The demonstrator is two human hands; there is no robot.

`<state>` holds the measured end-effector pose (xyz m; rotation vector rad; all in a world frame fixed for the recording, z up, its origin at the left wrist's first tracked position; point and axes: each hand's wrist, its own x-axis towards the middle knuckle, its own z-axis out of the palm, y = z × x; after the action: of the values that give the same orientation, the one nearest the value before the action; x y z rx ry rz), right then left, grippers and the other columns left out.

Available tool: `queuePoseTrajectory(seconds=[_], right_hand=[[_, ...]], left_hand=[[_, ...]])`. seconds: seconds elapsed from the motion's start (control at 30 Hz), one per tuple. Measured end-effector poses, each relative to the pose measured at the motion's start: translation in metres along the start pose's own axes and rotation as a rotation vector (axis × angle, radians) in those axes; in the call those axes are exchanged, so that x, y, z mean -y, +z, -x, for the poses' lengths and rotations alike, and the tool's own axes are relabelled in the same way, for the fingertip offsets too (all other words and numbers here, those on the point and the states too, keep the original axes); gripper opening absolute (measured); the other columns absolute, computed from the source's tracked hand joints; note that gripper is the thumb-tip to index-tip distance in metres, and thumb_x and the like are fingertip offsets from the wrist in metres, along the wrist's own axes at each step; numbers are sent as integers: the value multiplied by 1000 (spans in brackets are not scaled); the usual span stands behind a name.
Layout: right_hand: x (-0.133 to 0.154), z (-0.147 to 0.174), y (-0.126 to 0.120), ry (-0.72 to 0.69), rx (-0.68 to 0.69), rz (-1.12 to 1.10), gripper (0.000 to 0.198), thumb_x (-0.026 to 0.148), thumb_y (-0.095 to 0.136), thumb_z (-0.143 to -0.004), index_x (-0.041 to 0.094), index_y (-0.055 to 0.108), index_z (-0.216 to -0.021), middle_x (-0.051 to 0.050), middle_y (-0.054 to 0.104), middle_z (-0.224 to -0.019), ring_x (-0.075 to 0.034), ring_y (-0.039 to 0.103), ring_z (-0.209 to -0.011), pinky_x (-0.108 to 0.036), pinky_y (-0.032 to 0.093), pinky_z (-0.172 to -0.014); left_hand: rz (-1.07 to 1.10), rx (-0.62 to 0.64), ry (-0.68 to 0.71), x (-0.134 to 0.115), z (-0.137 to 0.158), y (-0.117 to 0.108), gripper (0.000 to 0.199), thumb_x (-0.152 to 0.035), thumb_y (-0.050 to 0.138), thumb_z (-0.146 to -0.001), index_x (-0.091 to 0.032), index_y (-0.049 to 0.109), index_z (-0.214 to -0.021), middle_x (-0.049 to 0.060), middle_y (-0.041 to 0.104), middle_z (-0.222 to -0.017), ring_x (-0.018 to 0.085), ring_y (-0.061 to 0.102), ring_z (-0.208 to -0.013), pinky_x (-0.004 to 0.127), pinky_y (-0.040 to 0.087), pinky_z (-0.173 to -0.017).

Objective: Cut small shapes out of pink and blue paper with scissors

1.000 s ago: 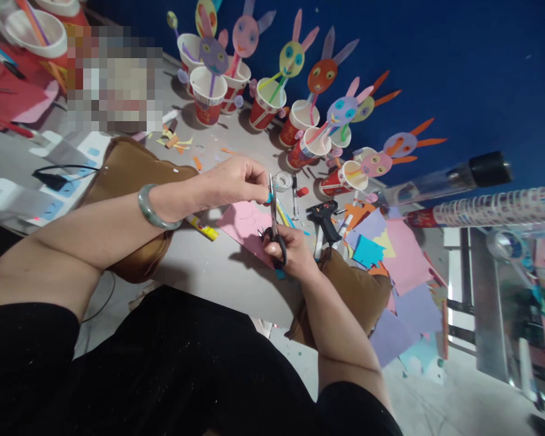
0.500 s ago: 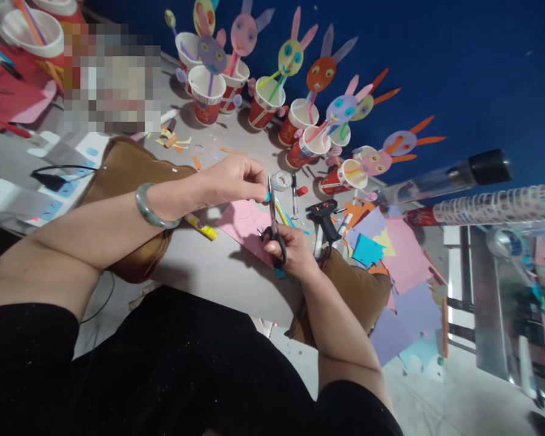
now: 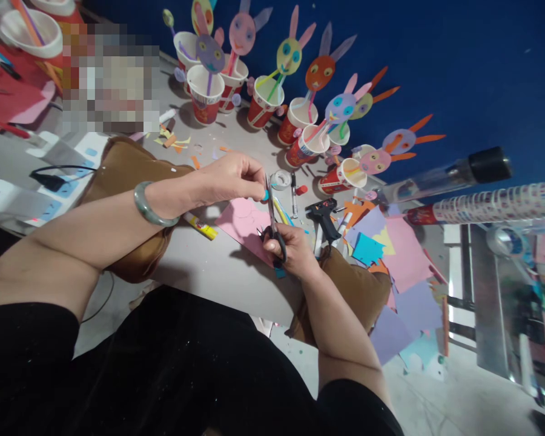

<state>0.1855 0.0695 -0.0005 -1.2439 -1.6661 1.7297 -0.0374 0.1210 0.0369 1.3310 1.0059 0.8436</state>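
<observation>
Pinched between the fingertips of my left hand [image 3: 243, 175] is a small blue paper piece [image 3: 266, 194], mostly covered by the fingers. My right hand [image 3: 293, 247] grips the black handles of a pair of scissors [image 3: 272, 209], with the blades pointing up beside the blue piece. Whether the blades touch it I cannot tell. Below both hands lies a pink paper sheet [image 3: 243, 224] with round outlines drawn on it. A second pointed metal tool shows near my right fingers, too small to name.
Red paper cups [image 3: 206, 112] with rabbit faces on straws line the back. A black glue gun [image 3: 323, 218], tape roll [image 3: 281, 180] and yellow glue stick [image 3: 201, 227] lie around the hands. Brown cushions [image 3: 138, 163] sit under the arms. Coloured paper sheets [image 3: 404, 248] lie at right.
Both hands stay almost in the same place. The scissor blades and the blue piece have shifted only very slightly.
</observation>
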Motion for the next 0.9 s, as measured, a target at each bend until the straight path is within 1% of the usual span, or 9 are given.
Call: queuePoseTrajectory(seconds=[0.1, 0.17, 0.3, 0.4, 0.5, 0.6, 0.67, 0.8, 0.9], right_hand=[[-1, -1, 0, -15, -36, 1, 62, 76, 77, -65, 23, 45, -60, 6, 49, -45, -8, 40, -39, -25, 27, -41], [-1, -2, -1, -43, -89, 13, 63, 77, 76, -65, 23, 44, -59, 5, 50, -45, -9, 41, -40, -26, 29, -42], [2, -4, -2, -81, -183, 54, 63, 82, 71, -66, 23, 49, -60, 3, 53, -45, -12, 45, -42, -27, 33, -45], [5, -4, -1, -105, -221, 65, 62, 81, 70, -69, 22, 51, -60, 3, 54, -46, -12, 45, -44, -28, 36, -48], [7, -3, 0, -114, -244, 78, 62, 80, 69, -70, 22, 51, -60, 2, 54, -47, -12, 45, -44, -28, 37, -48], [5, -4, -1, -102, -238, 84, 61, 80, 69, -71, 22, 51, -61, 2, 54, -47, -11, 45, -45, -28, 36, -47], [1, -4, -2, -102, -192, 69, 61, 80, 70, -69, 21, 53, -64, 2, 56, -50, -11, 47, -46, -27, 36, -48], [-3, -5, -3, -112, -79, 16, 62, 79, 74, -65, 20, 57, -72, 3, 59, -56, -11, 50, -51, -26, 38, -51], [-2, -5, -2, -115, -99, -10, 56, 72, 77, -68, 19, 59, -72, 3, 60, -57, -11, 49, -51, -25, 38, -51]], left_hand=[[-11, -5, 7, 1, -1, -2, 9, -13, 69, -68, -17, 66, -60, 0, 63, -61, 9, 52, -59, 25, 38, -57], [-20, -6, -3, 3, -3, -4, 9, -14, 69, -68, -17, 67, -60, 0, 63, -61, 9, 52, -59, 25, 36, -56], [-16, 6, -47, 5, -6, -7, 11, -15, 67, -70, -17, 69, -59, 0, 64, -59, 8, 50, -55, 25, 36, -55], [-7, 25, -62, 7, -8, -8, 14, -13, 66, -70, -17, 70, -58, 2, 66, -60, 8, 53, -57, 24, 37, -57], [-9, 33, -62, 8, -9, -9, 13, -13, 66, -70, -16, 70, -59, 1, 66, -59, 8, 53, -57, 23, 34, -54], [-16, 54, -100, 7, -8, -9, 7, -12, 69, -68, -15, 71, -62, 0, 63, -56, 6, 47, -51, 23, 28, -49], [-19, 66, -113, 6, -7, -8, 5, -10, 70, -66, -14, 70, -63, -1, 61, -55, 6, 45, -49, 22, 26, -47], [-22, 65, -92, 3, -5, -7, 7, -7, 70, -65, -13, 68, -62, -2, 62, -56, 6, 49, -52, 20, 31, -49], [-3, 67, -92, 1, -4, -5, 7, -6, 70, -65, -13, 68, -63, -2, 63, -57, 6, 52, -54, 20, 35, -51]])
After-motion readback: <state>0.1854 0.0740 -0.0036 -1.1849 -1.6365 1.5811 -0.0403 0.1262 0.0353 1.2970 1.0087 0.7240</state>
